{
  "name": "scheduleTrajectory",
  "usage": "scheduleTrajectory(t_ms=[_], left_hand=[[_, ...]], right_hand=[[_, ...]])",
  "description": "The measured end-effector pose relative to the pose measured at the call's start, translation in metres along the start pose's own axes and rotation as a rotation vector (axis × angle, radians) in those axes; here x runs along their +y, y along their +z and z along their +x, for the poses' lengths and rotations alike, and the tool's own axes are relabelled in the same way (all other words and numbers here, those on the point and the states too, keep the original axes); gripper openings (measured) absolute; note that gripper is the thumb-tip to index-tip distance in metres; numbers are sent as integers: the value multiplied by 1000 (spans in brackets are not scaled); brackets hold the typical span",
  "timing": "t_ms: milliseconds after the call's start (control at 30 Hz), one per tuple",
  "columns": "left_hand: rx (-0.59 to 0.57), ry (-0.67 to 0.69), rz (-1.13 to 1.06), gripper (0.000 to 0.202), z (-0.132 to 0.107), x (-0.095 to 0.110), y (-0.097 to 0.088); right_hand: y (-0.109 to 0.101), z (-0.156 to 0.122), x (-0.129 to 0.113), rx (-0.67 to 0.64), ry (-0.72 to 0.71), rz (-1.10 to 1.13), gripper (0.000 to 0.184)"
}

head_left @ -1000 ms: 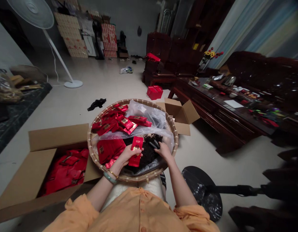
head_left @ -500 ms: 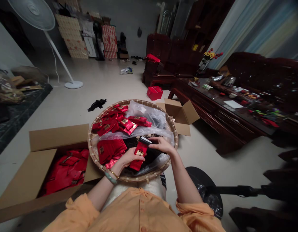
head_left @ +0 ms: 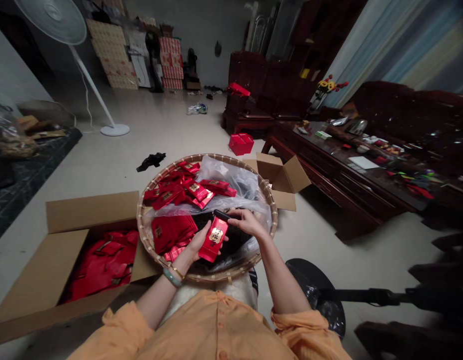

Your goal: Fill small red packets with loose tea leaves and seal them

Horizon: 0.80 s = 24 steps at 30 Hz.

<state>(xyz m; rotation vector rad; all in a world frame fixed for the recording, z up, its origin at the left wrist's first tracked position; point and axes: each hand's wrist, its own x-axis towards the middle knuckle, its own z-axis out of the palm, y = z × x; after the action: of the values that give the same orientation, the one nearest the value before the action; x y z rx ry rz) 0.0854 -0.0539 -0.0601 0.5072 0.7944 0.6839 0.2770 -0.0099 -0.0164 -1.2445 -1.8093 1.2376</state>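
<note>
My left hand (head_left: 199,241) is closed around a red packet (head_left: 215,237) with a gold label and dark characters, held tilted over the basket. My right hand (head_left: 247,221) grips a small black handheld bag sealer (head_left: 221,215), which lies across the packet's top edge. Beneath them, the round woven basket (head_left: 274,220) contains dark loose contents (head_left: 235,245), partly hidden by my hands. A stack of flat red pouches (head_left: 171,232) lies at the basket's left. Filled red packets (head_left: 196,190) are heaped on clear plastic (head_left: 231,175) at its far side.
At left stands an open carton (head_left: 66,260) of red pouches. Another open carton (head_left: 284,177) is beyond the basket at right, near a red box (head_left: 241,144) and a dark wooden table (head_left: 329,170). A white fan (head_left: 114,130) stands at back left; a black round base (head_left: 317,285) is at right.
The packet has turned its label more towards me and shifted slightly left. The bag sealer has rolled so its black side faces up instead of its white face.
</note>
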Motion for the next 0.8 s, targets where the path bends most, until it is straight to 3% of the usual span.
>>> scheduleTrajectory(t_ms=[267,800], left_hand=[[7,-13,-3,56,0,4,0],[5,-17,1,56,1,2,-2]], right_hand=[[2,4,7,9,-45,18,29],[3,2,5,26,-1,22,29]])
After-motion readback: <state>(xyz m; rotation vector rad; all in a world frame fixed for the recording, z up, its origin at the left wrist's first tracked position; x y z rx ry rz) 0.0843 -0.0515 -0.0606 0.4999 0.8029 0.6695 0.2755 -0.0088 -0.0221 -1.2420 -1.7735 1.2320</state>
